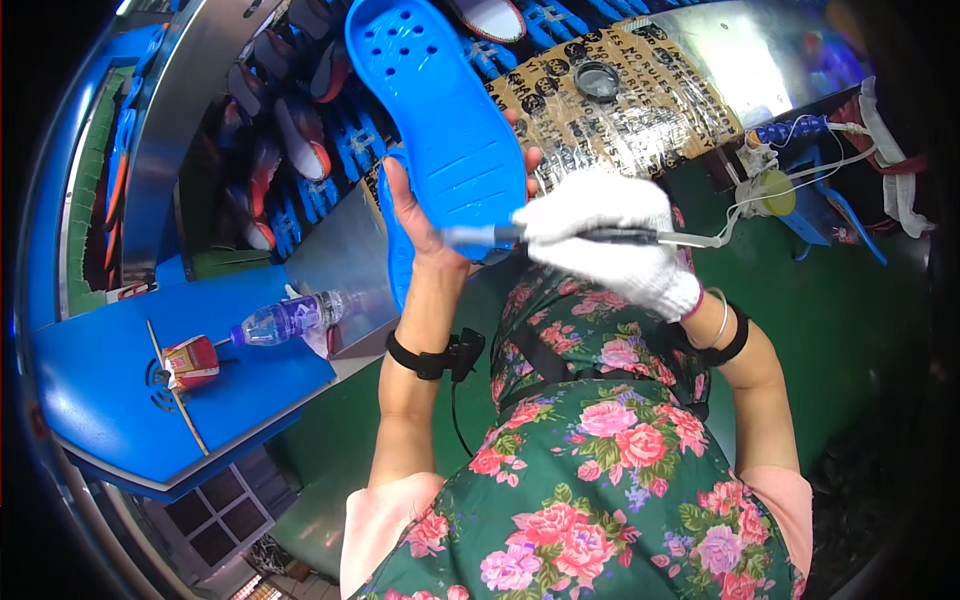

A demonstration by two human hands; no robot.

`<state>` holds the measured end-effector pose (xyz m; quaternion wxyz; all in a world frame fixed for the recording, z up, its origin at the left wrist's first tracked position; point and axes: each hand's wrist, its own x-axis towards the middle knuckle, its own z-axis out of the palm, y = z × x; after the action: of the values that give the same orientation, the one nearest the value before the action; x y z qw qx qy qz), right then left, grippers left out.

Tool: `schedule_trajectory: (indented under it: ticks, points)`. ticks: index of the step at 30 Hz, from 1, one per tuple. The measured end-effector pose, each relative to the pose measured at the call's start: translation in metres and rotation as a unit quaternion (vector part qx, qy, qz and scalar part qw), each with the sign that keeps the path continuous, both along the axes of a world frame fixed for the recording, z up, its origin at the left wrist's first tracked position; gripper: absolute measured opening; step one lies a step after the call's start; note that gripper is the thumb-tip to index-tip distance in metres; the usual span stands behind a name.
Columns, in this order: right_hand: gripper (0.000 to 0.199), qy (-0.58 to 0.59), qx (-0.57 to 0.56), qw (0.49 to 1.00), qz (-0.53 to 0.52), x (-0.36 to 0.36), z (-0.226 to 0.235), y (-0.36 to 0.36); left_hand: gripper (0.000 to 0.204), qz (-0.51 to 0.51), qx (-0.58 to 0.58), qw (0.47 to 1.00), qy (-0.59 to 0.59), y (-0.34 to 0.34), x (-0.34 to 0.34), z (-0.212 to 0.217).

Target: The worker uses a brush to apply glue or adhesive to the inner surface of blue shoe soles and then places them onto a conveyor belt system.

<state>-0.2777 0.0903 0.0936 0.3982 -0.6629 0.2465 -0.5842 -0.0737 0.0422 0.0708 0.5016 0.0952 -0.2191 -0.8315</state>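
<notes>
Head view, bottle [290, 320] near box [192, 362], right hand [612, 212] overlapping sole [450, 130]

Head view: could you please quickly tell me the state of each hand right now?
Left hand: bare, closed on a blue shoe sole.
Right hand: white-gloved, closed around a thin tool, its tip blurred.

Black printed capitals and round black emblems repeat across the tan packing tape [655, 130]; the clear bottle [265, 326] wears a purple label [303, 315] with pale marks too small to read.
</notes>
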Motion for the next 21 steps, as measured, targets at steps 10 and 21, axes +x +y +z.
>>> schedule_trajectory:
  ticks: [10, 21]
  points:
    - [0.011, -0.047, 0.067, 0.994, 0.067, -0.003, 0.008, 0.010, 0.109, -0.102, -0.009, 0.995, 0.016, -0.015, 0.014, 0.006]
    - [0.027, 0.172, -0.152, 0.973, 0.033, -0.012, 0.007, 0.028, 0.108, -0.201, 0.016, 0.977, -0.067, -0.028, 0.021, 0.006]
